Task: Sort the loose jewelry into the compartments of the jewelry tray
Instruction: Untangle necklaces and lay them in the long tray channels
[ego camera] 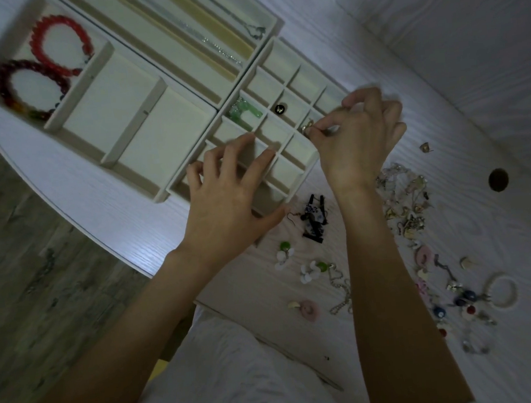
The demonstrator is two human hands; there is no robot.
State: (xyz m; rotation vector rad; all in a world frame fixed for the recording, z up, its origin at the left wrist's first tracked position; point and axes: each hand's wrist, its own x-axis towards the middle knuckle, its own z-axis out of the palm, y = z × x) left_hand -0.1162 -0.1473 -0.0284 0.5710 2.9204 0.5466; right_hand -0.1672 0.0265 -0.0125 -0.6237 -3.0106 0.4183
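Observation:
A cream jewelry tray [280, 41] with many small square compartments lies on the white table. One compartment holds green earrings [244, 111], another a small dark piece [279, 108]. My left hand [229, 198] rests with spread fingers on the tray's near dividers. My right hand [358, 140] pinches a small gold ring [307, 127] over the tray's right edge. Loose jewelry [404, 209] lies in a heap to the right of my right wrist, with a blue-and-white earring pair [314, 219] between my arms.
Two red bead bracelets [55, 49] [26, 89] lie in a larger tray section at the far left. A long tray [181, 33] behind holds a silver chain. A white bangle [503, 290], pink rings and green-white earrings lie near the front. A round cable hole [498, 179] sits at the right.

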